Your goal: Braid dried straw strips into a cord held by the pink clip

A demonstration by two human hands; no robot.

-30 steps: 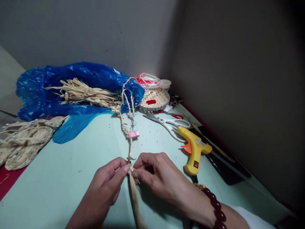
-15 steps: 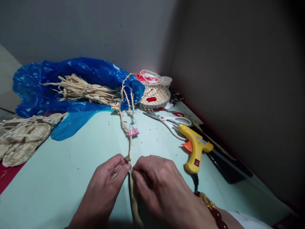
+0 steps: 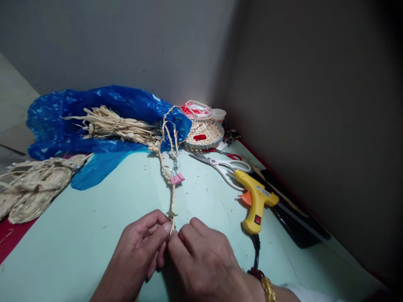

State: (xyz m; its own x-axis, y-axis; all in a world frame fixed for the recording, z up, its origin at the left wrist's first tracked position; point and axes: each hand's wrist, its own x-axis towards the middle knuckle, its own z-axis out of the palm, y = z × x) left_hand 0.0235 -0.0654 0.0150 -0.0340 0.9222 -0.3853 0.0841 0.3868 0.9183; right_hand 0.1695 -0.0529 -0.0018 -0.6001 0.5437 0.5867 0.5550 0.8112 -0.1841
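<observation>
A thin braid of pale dried plant fibre [image 3: 173, 198] runs from the bundle at the back down to my hands. My left hand [image 3: 143, 241] pinches its near end between thumb and forefinger. Close against it, my right hand [image 3: 201, 256] is closed on the same braid, its fingertips mostly hidden under the knuckles. Just beyond my fingertips, a small dull-coloured clip [image 3: 171, 213] sits on the braid. Farther up, a pink binder clip [image 3: 177, 179] grips the braid beside its looped part.
A blue plastic bag [image 3: 47, 126] holds a bundle of dried strips [image 3: 116, 125]. White-handled scissors [image 3: 220, 163] and a yellow glue gun [image 3: 260, 201] lie to the right, near a black flat object [image 3: 292, 226]. A woven basket [image 3: 214, 134] stands behind; woven fibre pieces [image 3: 40, 188] lie left.
My right hand has turned over and drawn nearer, its fingers now curled down by the left hand. The loose strand below my hands is now hidden. The view has tilted slightly upward.
</observation>
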